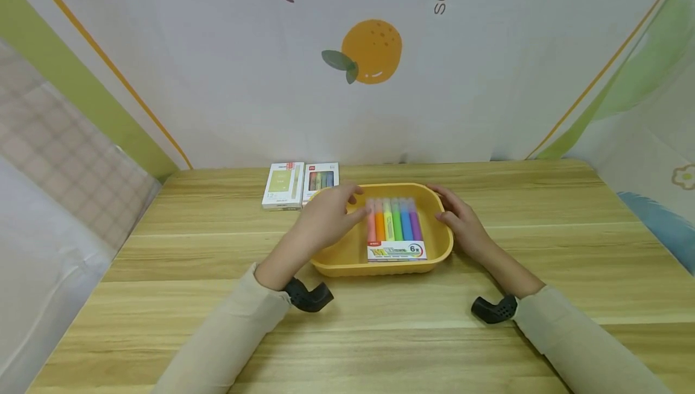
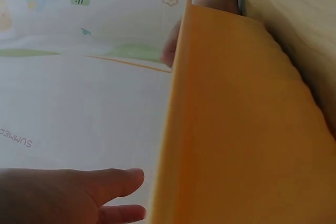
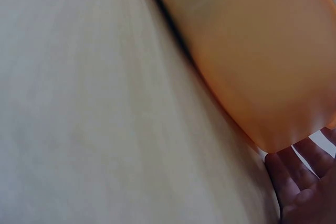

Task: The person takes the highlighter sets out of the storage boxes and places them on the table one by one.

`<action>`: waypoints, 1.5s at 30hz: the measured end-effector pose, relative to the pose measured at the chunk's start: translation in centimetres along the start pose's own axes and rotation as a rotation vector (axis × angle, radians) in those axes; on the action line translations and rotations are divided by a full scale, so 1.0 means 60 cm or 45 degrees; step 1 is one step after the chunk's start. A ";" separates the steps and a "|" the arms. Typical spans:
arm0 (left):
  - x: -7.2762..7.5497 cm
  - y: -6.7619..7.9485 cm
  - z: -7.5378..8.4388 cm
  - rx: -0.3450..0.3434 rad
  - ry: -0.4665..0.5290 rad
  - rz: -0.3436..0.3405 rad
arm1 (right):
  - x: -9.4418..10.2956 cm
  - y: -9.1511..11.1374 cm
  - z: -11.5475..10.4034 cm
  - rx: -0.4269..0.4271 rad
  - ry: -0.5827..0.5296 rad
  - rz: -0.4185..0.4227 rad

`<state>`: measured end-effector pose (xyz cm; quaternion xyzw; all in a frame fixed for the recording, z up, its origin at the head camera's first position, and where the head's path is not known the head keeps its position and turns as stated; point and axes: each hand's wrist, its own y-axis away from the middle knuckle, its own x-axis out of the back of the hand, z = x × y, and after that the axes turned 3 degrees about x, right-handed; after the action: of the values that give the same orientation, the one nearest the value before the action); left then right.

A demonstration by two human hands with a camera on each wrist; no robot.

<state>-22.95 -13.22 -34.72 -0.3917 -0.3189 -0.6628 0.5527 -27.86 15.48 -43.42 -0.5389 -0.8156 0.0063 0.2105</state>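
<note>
A yellow plastic basket (image 1: 336,270) stands on the wooden table. Inside lies a pack of highlighters (image 1: 397,225) in several colours, its white printed label towards me. My left hand (image 1: 326,213) reaches over the basket's left side, thumb and fingers apart, fingertips close to the pack's left edge. In the left wrist view that hand (image 2: 79,192) shows above the yellow rim with nothing between thumb and finger. My right hand (image 1: 468,228) holds the basket's right side, thumb over the rim. Its fingers (image 3: 299,169) lie against the outer wall in the right wrist view.
Behind the basket on the left lie a white and green box (image 1: 283,186) and a white box of coloured pens (image 1: 321,178), side by side. A printed white cloth (image 1: 244,80) hangs along the table's back edge. Black wrist devices (image 1: 309,296) sit on both forearms.
</note>
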 end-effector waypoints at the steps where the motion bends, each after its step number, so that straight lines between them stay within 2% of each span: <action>1: -0.002 0.000 0.000 -0.003 -0.014 -0.001 | 0.000 0.000 0.000 0.001 0.005 0.001; 6: -0.013 -0.002 0.001 -0.001 -0.057 -0.035 | 0.000 0.001 0.001 0.001 0.012 0.002; 13: -0.025 -0.002 0.002 0.037 0.015 -0.104 | -0.001 0.001 -0.001 0.002 -0.004 -0.001; 19: -0.034 0.000 -0.001 0.036 0.052 -0.159 | -0.001 0.000 0.000 0.008 -0.014 -0.008; 29: -0.038 0.001 -0.001 0.053 0.066 -0.159 | 0.000 0.000 0.001 0.007 -0.015 -0.006; 45: -0.045 -0.007 -0.009 0.134 0.206 -0.268 | 0.000 0.001 0.002 0.014 -0.019 -0.006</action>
<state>-23.20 -12.28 -37.32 -0.2718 -0.3470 -0.7289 0.5238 -27.87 15.54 -43.51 -0.5356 -0.8185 0.0142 0.2073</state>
